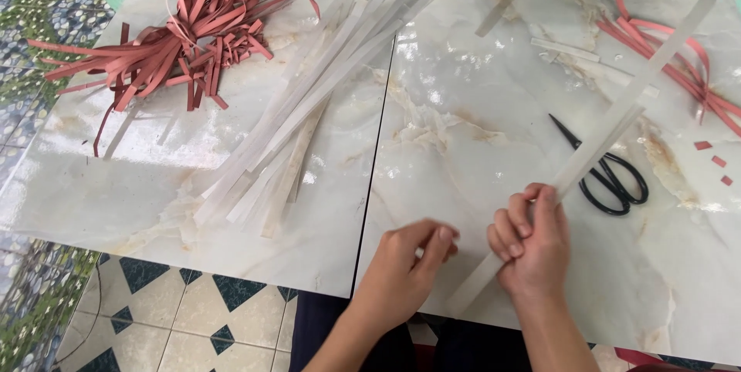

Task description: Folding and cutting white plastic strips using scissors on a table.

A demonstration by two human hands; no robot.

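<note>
Two glossy white marble-patterned slabs (pixel 463 133) lie side by side as a work surface above a blue-and-white tiled floor (pixel 154 318). No packages, labels or signs show.

Near the far left corner sits a tangled heap of flat reddish-brown strips (pixel 185 40). Beside it, a loose bundle of long pale white flat strips (pixel 309 109) runs diagonally from the far edge toward the front left. A smaller bunch of reddish strips (pixel 671 55) lies at the far right edge, partly cut off by the frame. Black-handled scissors (pixel 606 171) rest on the right slab, partly covered by the held strips.

The right hand (pixel 532 245), near the front edge, is curled into a closed fist around long pale white strips (pixel 617 117), which slant up toward the far right corner; how many it holds is hard to tell. The left hand (pixel 413 260), just beside it, has fingers bent and pressed together at the tips; whether they pinch anything cannot be told.
</note>
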